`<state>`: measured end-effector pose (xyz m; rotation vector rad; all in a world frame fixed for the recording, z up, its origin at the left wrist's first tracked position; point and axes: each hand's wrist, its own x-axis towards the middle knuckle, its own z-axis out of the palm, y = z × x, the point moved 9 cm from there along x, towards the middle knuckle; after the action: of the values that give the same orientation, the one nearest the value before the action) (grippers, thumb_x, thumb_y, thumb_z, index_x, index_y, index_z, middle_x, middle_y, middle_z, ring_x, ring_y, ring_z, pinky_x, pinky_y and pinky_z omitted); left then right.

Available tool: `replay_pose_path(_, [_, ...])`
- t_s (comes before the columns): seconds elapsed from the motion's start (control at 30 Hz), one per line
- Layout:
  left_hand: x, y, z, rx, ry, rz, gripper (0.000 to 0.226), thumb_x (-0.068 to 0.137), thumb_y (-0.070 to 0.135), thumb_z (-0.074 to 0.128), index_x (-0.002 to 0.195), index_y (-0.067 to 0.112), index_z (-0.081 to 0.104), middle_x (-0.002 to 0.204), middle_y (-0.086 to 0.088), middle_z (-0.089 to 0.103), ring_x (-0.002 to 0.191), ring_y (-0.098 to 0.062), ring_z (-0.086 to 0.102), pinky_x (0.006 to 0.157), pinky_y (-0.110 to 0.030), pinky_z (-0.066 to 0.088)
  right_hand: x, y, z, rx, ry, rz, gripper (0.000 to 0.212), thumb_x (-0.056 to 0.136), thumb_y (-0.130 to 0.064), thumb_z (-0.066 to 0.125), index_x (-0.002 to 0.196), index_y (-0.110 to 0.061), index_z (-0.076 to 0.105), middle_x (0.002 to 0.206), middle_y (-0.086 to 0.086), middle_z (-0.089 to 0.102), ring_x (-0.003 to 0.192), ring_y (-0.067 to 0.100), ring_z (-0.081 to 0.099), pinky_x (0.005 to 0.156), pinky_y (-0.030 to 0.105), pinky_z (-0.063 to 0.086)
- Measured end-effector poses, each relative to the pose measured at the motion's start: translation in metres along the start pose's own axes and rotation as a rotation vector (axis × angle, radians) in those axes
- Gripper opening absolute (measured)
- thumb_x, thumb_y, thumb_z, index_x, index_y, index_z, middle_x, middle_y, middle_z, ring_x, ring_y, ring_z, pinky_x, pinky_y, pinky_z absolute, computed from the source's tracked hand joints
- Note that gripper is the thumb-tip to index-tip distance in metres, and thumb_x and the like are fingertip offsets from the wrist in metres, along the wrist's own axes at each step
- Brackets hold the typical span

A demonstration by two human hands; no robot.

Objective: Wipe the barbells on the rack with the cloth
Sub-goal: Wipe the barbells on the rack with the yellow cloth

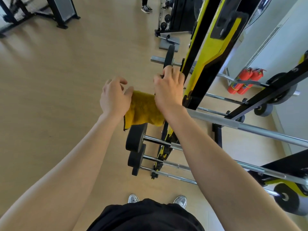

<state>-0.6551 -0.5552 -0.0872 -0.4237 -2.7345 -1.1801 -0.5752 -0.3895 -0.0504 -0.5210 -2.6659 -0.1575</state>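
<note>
Head view: cloth draped on barbell end, both hands at it

Head view shows the yellow cloth hanging over the near end of a barbell, just beside the rack upright. Left hand rests at the cloth's left edge, thumb touching it, grip loose with fingers lifted. Right hand sits at the cloth's right edge, fingers curled over the barbell's dark end. Lower barbells sit racked beneath, above the wooden floor.
</note>
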Motion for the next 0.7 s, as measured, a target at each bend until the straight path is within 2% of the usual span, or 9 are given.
replay_pose_path(0.07, [0.003,-0.008,0.003,0.002,-0.003,-0.01,0.021,0.103,0.035,0.062,0.116,0.02,0.071,0.11,0.0,0.065,0.099,-0.019,0.057,0.081,-0.031,0.042,-0.019,-0.028,0.015,0.109,-0.113,-0.08,0.022,0.103,-0.028,0.053,0.118,-0.016,0.063,0.119,0.01,0.06,0.117,0.031,0.056,0.103,0.046,0.046])
replay_pose_path(0.1, [0.003,-0.011,0.003,-0.016,-0.009,-0.019,0.021,0.104,0.032,0.057,0.11,0.019,0.073,0.106,-0.001,0.068,0.099,-0.021,0.059,0.084,-0.03,0.041,-0.031,-0.041,0.028,0.158,-0.192,-0.11,0.035,0.104,-0.041,0.05,0.128,-0.016,0.057,0.121,0.011,0.061,0.117,0.032,0.058,0.103,0.048,0.047])
replay_pose_path(0.17, [0.003,-0.016,0.007,-0.096,-0.046,-0.074,0.028,0.105,0.026,0.049,0.103,0.017,0.076,0.097,0.002,0.069,0.097,-0.022,0.06,0.085,-0.028,0.041,-0.049,-0.055,0.052,0.068,-0.266,-0.161,0.067,0.097,-0.06,0.057,0.145,-0.016,0.041,0.128,0.015,0.06,0.119,0.037,0.058,0.106,0.054,0.046])
replay_pose_path(0.2, [0.002,-0.017,0.008,-0.138,-0.061,-0.1,0.03,0.106,0.024,0.047,0.104,0.017,0.076,0.096,0.003,0.068,0.097,-0.021,0.059,0.085,-0.028,0.041,-0.051,-0.055,0.059,0.008,-0.255,-0.173,0.073,0.094,-0.061,0.061,0.148,-0.017,0.037,0.128,0.015,0.06,0.117,0.036,0.059,0.105,0.054,0.047])
replay_pose_path(0.3, [0.0,-0.016,0.007,-0.191,-0.076,-0.116,0.035,0.107,0.023,0.042,0.109,0.012,0.076,0.101,0.001,0.067,0.098,-0.019,0.056,0.088,-0.029,0.043,-0.033,-0.051,0.061,0.004,-0.222,-0.181,0.056,0.098,-0.05,0.065,0.14,-0.022,0.043,0.108,0.007,0.066,0.094,0.026,0.064,0.081,0.041,0.051])
replay_pose_path(0.37, [0.001,-0.018,0.008,-0.211,-0.09,-0.123,0.038,0.107,0.022,0.04,0.113,0.012,0.076,0.107,0.0,0.069,0.1,-0.016,0.055,0.088,-0.027,0.041,-0.018,-0.05,0.062,0.071,-0.314,-0.194,0.048,0.097,-0.054,0.064,0.132,-0.024,0.051,0.097,-0.001,0.065,0.083,0.021,0.064,0.069,0.034,0.045])
replay_pose_path(0.5, [0.0,-0.027,0.009,-0.276,-0.078,-0.154,0.041,0.101,0.019,0.037,0.104,0.014,0.078,0.103,0.0,0.073,0.101,-0.02,0.061,0.09,-0.032,0.049,0.002,-0.043,0.076,0.159,-0.598,-0.172,0.068,0.084,-0.085,0.056,0.119,-0.027,0.061,0.092,-0.006,0.061,0.077,0.015,0.058,0.068,0.035,0.046])
replay_pose_path(0.57, [-0.002,-0.03,0.009,-0.283,-0.094,-0.155,0.041,0.101,0.017,0.036,0.095,0.013,0.077,0.094,0.001,0.071,0.09,-0.017,0.06,0.082,-0.03,0.048,0.006,-0.039,0.082,0.246,-0.724,-0.103,0.076,0.081,-0.093,0.047,0.111,-0.025,0.063,0.091,-0.003,0.064,0.075,0.016,0.059,0.068,0.035,0.048])
replay_pose_path(0.7, [-0.005,-0.029,0.011,-0.274,-0.121,-0.153,0.037,0.1,0.015,0.035,0.065,0.014,0.046,0.067,0.0,0.048,0.064,-0.017,0.041,0.061,-0.036,0.034,0.009,-0.036,0.087,0.405,-0.842,0.004,0.075,0.089,-0.091,0.031,0.111,-0.024,0.058,0.089,-0.002,0.06,0.079,0.018,0.059,0.075,0.037,0.044])
